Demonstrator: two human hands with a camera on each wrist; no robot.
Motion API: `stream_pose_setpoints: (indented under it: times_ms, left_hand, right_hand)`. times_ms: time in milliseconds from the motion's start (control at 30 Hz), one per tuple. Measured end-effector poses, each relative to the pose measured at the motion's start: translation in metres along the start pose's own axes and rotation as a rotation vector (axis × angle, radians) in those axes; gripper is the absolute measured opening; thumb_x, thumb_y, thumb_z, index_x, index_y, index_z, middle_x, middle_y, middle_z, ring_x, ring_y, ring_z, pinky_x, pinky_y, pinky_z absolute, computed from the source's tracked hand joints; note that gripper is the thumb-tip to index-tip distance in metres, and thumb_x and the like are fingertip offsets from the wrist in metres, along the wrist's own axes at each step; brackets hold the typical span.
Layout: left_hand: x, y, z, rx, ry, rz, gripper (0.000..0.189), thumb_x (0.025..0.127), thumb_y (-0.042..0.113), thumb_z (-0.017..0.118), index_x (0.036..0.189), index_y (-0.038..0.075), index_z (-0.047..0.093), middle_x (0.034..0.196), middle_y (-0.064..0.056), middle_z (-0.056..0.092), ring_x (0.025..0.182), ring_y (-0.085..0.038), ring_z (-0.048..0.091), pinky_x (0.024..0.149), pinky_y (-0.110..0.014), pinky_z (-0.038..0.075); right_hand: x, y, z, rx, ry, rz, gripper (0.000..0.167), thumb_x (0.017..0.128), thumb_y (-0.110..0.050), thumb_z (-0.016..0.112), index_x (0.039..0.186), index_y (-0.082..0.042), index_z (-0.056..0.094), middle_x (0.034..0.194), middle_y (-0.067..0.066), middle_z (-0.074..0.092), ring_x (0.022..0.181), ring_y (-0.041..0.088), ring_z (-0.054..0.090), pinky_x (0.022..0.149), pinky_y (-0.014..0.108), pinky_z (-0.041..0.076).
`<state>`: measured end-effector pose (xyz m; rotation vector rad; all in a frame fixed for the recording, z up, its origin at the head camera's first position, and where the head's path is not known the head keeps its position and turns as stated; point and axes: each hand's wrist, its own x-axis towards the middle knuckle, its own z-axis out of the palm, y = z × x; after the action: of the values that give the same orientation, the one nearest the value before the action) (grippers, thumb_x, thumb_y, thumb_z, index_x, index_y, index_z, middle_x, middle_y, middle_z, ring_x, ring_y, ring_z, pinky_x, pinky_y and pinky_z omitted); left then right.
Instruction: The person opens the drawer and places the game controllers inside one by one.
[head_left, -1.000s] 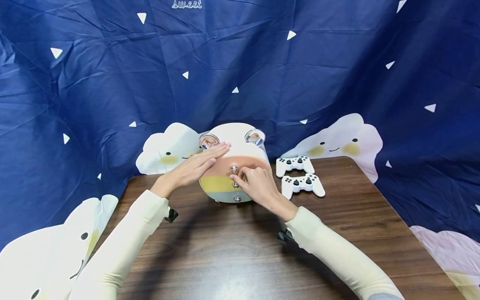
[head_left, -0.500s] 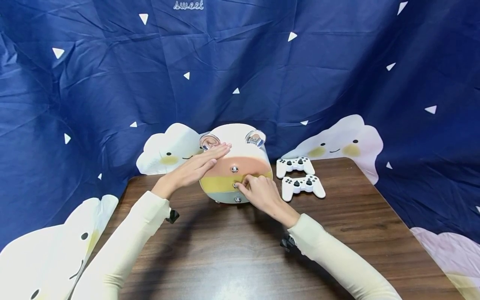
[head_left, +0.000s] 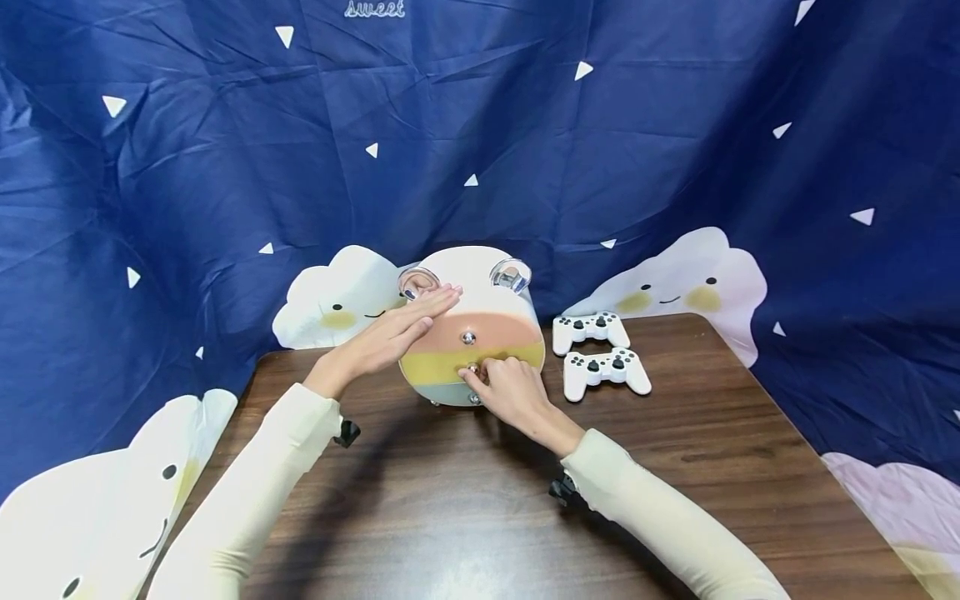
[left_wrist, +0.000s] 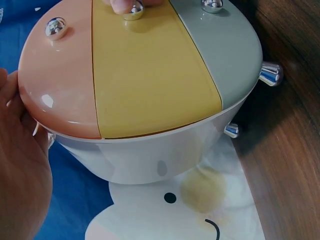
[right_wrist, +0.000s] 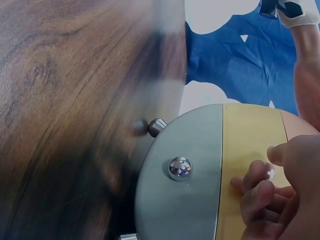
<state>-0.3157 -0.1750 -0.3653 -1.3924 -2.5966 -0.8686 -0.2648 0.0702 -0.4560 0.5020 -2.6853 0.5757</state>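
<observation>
A small rounded storage box (head_left: 467,275) with a white body stands at the table's back, its front split into peach (left_wrist: 57,90), yellow (left_wrist: 150,75) and grey-green (right_wrist: 195,205) drawers. Each drawer has a silver ball knob. My right hand (head_left: 517,392) pinches the middle knob (left_wrist: 134,12) on the yellow drawer between thumb and curled fingers, which partly cover it. Straight-fingered, my left hand (head_left: 386,337) rests along the box's upper left edge, in front of a silver ring ear (head_left: 417,282). The second ring ear (head_left: 511,275) shows at the top right.
Two white game controllers, one behind (head_left: 590,331) and one in front (head_left: 606,372), lie just right of the box. A dark wooden table (head_left: 450,500) extends toward me. Behind hangs a blue cloth (head_left: 465,125) with cloud faces.
My right hand has moved down from near the peach drawer's knob to the yellow drawer's knob and closed its fingers about it. The left hand and the box stay in place.
</observation>
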Motion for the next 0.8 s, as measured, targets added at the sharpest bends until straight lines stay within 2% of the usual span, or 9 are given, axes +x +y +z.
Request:
stream_pose_setpoints:
  times_ms: [433,800]
  left_hand:
    - [-0.0004,0.0019,-0.0003,0.0,-0.004,-0.018,0.051,0.117,0.023,0.034,0.169,0.025,0.033,0.177,0.007,0.026,0.165,-0.016,0.022,0.137,-0.041,0.018]
    - [-0.0007,0.0021,-0.0002,0.002,-0.002,-0.008,0.052,0.117,0.022,0.034,0.169,0.024,0.033,0.177,0.006,0.026,0.166,-0.017,0.022,0.137,-0.041,0.016]
  right_hand:
    - [0.0014,-0.0078,0.0077,-0.042,0.106,0.041,0.058,0.104,-0.053,0.06,0.057,-0.022,0.05,0.058,0.004,0.059,0.056,0.033,0.065,0.043,0.043,0.044]
    - [-0.001,-0.0102,0.0097,-0.042,0.168,0.02,0.05,0.099,-0.044,0.064,0.056,-0.025,0.048,0.054,0.0,0.054,0.05,0.029,0.059,0.039,0.04,0.041]
